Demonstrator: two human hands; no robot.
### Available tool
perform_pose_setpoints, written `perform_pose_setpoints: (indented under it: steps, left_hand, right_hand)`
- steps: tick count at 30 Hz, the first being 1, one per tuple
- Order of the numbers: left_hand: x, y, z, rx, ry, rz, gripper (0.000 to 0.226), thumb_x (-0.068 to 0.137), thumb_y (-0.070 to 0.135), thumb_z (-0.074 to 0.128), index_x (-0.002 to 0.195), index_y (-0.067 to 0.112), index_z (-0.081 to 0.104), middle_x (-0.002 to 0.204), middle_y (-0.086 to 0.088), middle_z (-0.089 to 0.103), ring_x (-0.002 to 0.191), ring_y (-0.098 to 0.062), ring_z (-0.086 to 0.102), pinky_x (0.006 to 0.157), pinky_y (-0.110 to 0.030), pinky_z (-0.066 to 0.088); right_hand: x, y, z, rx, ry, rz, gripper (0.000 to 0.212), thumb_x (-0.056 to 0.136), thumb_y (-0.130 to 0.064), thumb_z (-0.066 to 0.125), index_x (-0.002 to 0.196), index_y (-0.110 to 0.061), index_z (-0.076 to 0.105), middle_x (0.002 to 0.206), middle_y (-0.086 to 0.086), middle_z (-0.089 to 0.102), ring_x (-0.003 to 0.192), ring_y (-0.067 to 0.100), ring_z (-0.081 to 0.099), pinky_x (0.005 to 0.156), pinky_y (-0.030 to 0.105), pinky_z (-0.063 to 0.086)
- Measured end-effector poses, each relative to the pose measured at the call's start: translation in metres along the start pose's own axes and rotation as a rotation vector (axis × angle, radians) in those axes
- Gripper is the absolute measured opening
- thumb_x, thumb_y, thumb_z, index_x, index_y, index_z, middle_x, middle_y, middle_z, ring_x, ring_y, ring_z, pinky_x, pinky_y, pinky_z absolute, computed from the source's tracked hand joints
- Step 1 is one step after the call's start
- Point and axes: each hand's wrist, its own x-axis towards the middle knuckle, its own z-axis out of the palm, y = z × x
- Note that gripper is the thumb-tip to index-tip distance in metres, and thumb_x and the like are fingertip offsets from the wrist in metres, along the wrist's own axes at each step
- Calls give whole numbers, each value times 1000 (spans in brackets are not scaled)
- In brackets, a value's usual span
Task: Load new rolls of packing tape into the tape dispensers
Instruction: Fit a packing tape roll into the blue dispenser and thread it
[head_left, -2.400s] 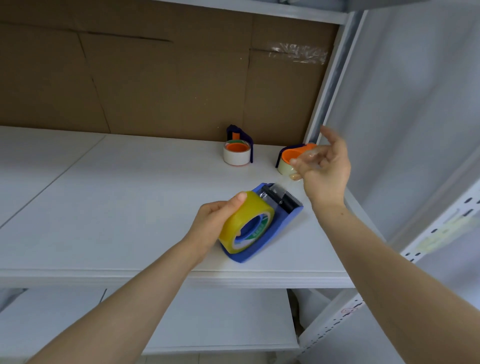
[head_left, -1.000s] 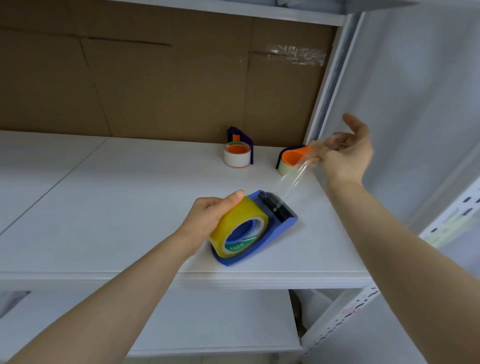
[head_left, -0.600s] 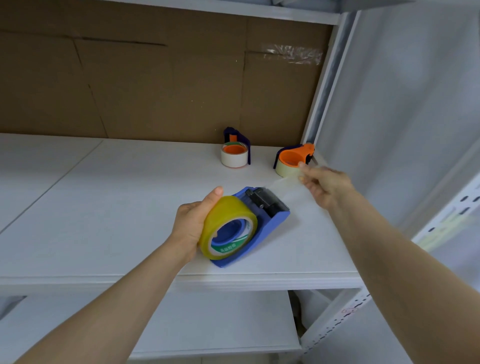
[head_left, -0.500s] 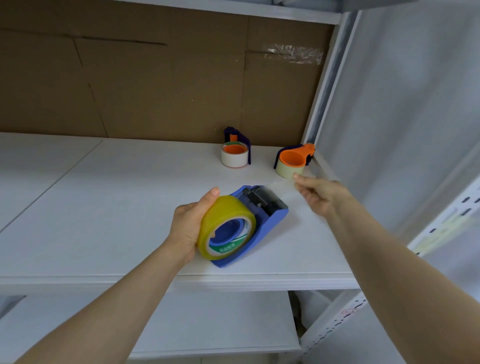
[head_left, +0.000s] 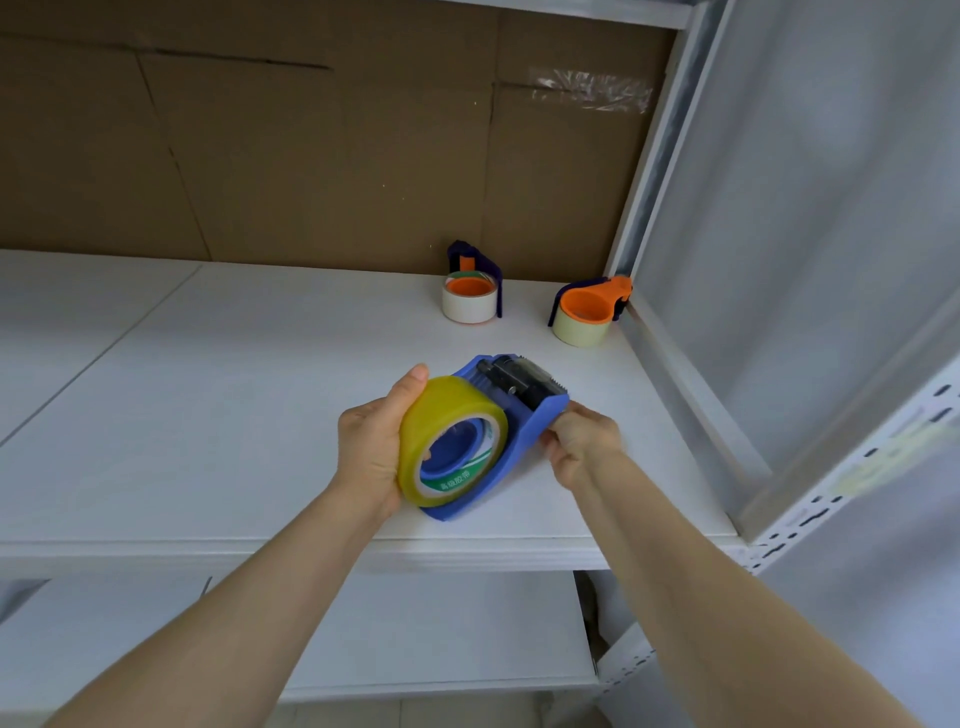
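Across the lower middle of the view runs a white shelf (head_left: 208, 415), with brown cardboard (head_left: 311, 156) behind it at 12 o'clock. Near the shelf's front edge, at the centre, rests a blue dispenser (head_left: 530, 434), its cutter end pointing to 1 o'clock. A yellow roll (head_left: 447, 410) sits on its hub. The left hand (head_left: 369, 447), at 9 o'clock of the roll, curls round it, thumb over the top. The right hand (head_left: 582, 441), at 3 o'clock, pinches the dispenser's blue wall with bent fingers. By the cardboard, toward 1 o'clock, stand the left back dispenser (head_left: 471, 291) and the right back dispenser (head_left: 587, 312), each holding a pale roll.
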Motion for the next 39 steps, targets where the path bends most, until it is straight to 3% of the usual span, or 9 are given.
perform_pose_setpoints:
  steps: [4,9,12,21,25,28,34,38,39]
  left_hand:
    - [0,-2,3,-23,70,1,36,78,37,72,60,13,52,56,-6,54,49,-18,56,54,-26,53]
    - [-1,-4,7,-36,139,26,41,76,37,74,56,14,47,50,-3,51,50,-19,54,56,-27,51]
    - [-3,-3,9,-50,163,31,44,75,37,75,53,14,45,42,2,49,49,-19,52,60,-29,51]
    - [-1,-10,-6,-234,-99,-151,27,79,40,67,77,14,66,65,-5,65,57,-19,64,55,-28,56]
    - [1,-12,-4,-318,-50,-178,24,79,40,67,76,16,64,58,1,63,53,-17,60,53,-24,53]
    - [5,-13,-1,-340,63,-188,24,74,40,72,76,17,64,65,0,62,59,-18,58,65,-29,52]
    - [9,-12,3,-363,130,-197,34,70,41,75,88,14,67,77,-4,64,74,-23,61,89,-39,53]
    - [12,-14,-8,-410,-48,-212,38,86,42,58,59,16,66,49,3,59,42,-12,57,57,-21,50]
    - [13,-13,-12,-407,-99,-226,40,87,43,56,61,16,67,51,2,61,45,-13,59,56,-21,51]
  right_hand:
    - [-11,-2,0,43,67,-37,46,82,20,51,122,-4,48,75,5,51,59,17,54,74,31,52]
    - [-22,-3,4,59,113,-56,53,83,21,49,130,-3,43,84,1,48,61,20,56,87,34,51]
    - [-24,-4,4,92,140,-28,52,82,20,50,127,-6,46,100,11,54,72,29,61,78,32,51]
    - [-26,-11,1,16,49,-47,48,79,22,53,115,-9,50,88,14,61,60,22,60,77,35,55]
    - [-21,-7,12,3,56,-55,44,78,22,53,111,-7,52,97,18,61,65,26,60,75,37,56]
    - [-16,-1,23,-5,136,-122,37,77,19,51,97,-12,51,109,19,60,82,32,62,79,42,55]
    - [-17,6,33,22,215,-246,36,77,16,46,79,-20,47,71,1,44,68,21,44,66,31,44]
    - [-23,-3,26,90,16,-61,37,82,20,47,100,-12,49,79,11,57,63,21,56,67,31,53]
    - [-24,-7,23,85,-75,-33,39,84,20,47,106,-12,48,81,13,59,66,22,59,70,33,54]
